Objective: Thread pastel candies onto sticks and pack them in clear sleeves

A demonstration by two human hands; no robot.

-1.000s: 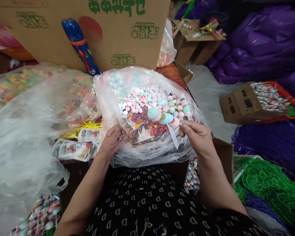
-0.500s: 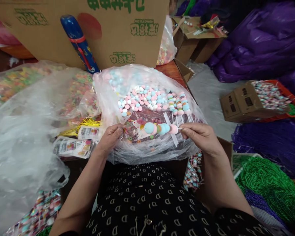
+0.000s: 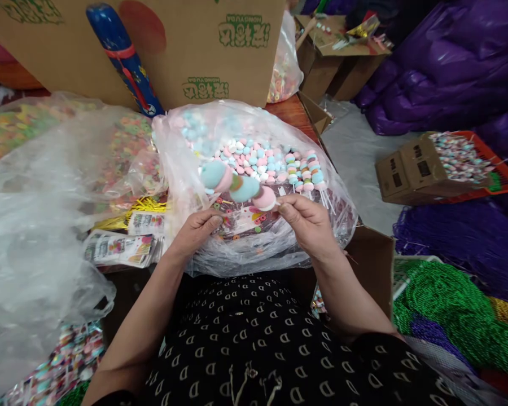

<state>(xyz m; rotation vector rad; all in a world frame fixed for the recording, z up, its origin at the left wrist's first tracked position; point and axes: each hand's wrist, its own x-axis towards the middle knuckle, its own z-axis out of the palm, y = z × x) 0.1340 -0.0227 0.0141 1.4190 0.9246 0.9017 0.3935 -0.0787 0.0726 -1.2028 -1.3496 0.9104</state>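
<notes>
My right hand point(image 3: 309, 225) pinches the thin white stick of a candy skewer point(image 3: 243, 189), which tilts up to the left with blue, pink and greenish pieces on it. Lower and to the left, my left hand point(image 3: 197, 232) is closed on the edge of a small clear printed wrapper point(image 3: 248, 219). The skewer passes above that wrapper, apart from my left fingers. Both lie over a big clear plastic bag point(image 3: 254, 259) spread on the table. Loose pastel candies point(image 3: 254, 158) are heaped on it, with several finished skewers point(image 3: 305, 169) lying at their right.
A large cardboard box point(image 3: 186, 51) stands behind, with a blue bottle-shaped case point(image 3: 125, 62) leaning on it. Bags of gummy rings point(image 3: 129, 135) and printed packets point(image 3: 121, 248) lie left. An open carton point(image 3: 370, 254) is at the right, beside green strands point(image 3: 452, 310).
The skewer has risen and swung left with my right hand, its tip now above my left hand. My left hand has barely moved. The view has shifted slightly.
</notes>
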